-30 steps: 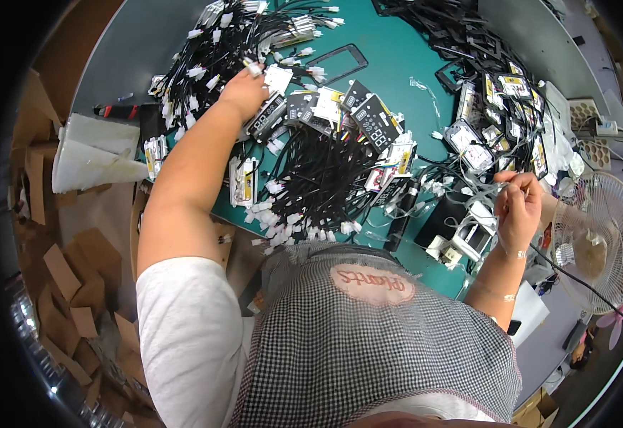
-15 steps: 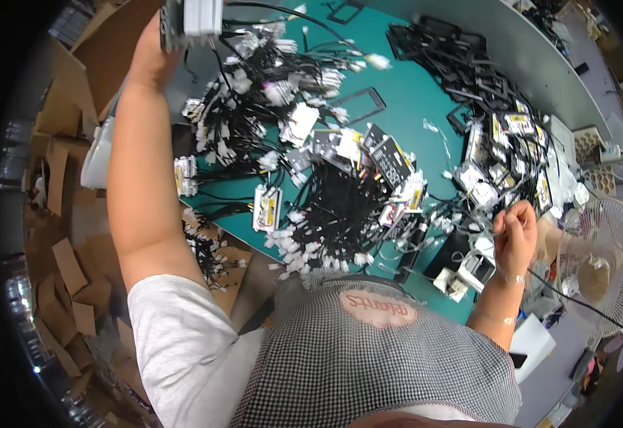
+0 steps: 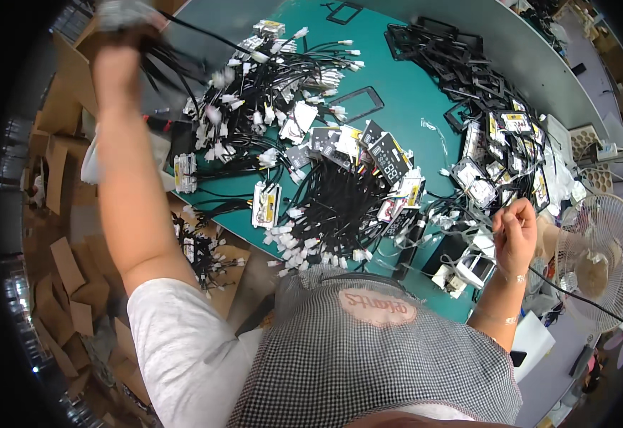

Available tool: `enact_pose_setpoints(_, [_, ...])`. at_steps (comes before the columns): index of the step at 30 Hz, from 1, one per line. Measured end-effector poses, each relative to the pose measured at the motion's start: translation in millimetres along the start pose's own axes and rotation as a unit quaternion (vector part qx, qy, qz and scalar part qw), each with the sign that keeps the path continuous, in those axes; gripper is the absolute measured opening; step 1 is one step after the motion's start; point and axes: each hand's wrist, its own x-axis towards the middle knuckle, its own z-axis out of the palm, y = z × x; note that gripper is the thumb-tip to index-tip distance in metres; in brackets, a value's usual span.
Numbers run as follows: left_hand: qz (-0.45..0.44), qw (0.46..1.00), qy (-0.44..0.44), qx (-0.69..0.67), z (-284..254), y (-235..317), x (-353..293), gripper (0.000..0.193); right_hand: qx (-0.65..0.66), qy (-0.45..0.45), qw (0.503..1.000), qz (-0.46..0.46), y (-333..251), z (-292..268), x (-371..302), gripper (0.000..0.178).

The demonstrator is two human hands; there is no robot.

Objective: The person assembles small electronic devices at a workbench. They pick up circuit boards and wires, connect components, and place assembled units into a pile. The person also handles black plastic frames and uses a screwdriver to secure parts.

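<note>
At the far left, my left hand point(image 3: 117, 75) is raised and smeared by motion. It grips a bundle of cabled modules point(image 3: 122, 16), pale boxes with black cables trailing to the right. Beside it on the table lies a heap of black cables with white connectors point(image 3: 254, 107). My right hand point(image 3: 517, 232) is closed at the table's right side, thumb against curled fingers; what it holds, if anything, is hidden. Just left of it are a white device point(image 3: 474, 269) and clear strips. In the middle, display boards point(image 3: 390, 158) lie on a second bunch of black cables point(image 3: 340, 207).
Black plastic frames point(image 3: 440, 46) are piled at the far right, above a stack of framed modules point(image 3: 515, 123). One loose frame point(image 3: 358, 105) lies on the green table point(image 3: 415, 93). A fan point(image 3: 600, 264) stands at right. Cardboard boxes point(image 3: 69, 285) fill the left floor.
My left hand has moved left and slightly down, carrying the bundle off the cable heap toward the table's left edge. My right hand has hardly moved.
</note>
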Motion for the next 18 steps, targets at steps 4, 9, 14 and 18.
enact_pose_setpoints(4, [-0.043, 0.913, 0.023, -0.405, -69.3, 68.0, 21.5, 0.033, 0.026, 0.007, 0.999, -0.030, -2.9, 2.1, 0.2, 0.009])
enact_pose_setpoints(9, [0.076, 0.789, -0.319, -0.521, -82.1, 80.1, -4.2, 0.033, 0.026, -0.011, 0.999, -0.038, 2.5, 20.1, 5.0, 0.011])
enact_pose_setpoints(14, [-0.095, 0.680, -0.395, -0.610, 24.5, 82.6, -84.5, 0.032, 0.032, -0.040, 0.998, -0.040, -14.5, 41.0, 5.5, 0.010])
enact_pose_setpoints(18, [-0.226, 0.627, -0.397, -0.631, 84.4, 97.8, -142.9, 0.028, 0.024, -0.072, 0.996, -0.039, -31.8, 60.6, 4.8, 0.012])
